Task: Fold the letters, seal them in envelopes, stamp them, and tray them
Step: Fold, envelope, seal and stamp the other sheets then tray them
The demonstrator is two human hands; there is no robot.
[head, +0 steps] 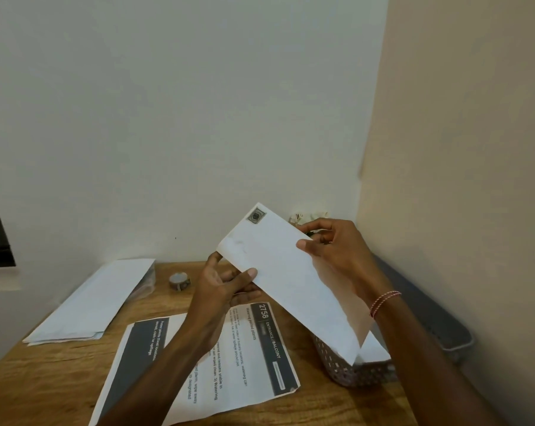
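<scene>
Both hands hold a white envelope [286, 273] in the air above the wooden table [54, 373]; it carries a grey stamp [256, 216] at its far corner. My left hand [226, 285] pinches its near left edge with thumb on top. My right hand [337, 250] grips its right long edge. The envelope's lower end hangs over a woven basket tray [352, 372] that holds white paper. Printed letter sheets [253, 358] lie flat on the table under my left forearm. A stack of blank envelopes [90, 302] lies at the left.
A roll of patterned tape [179, 280] stands near the table's back edge. A grey tray [438, 327] sits by the right wall. Pale flowers [306, 218] show behind the envelope. Walls close in behind and to the right.
</scene>
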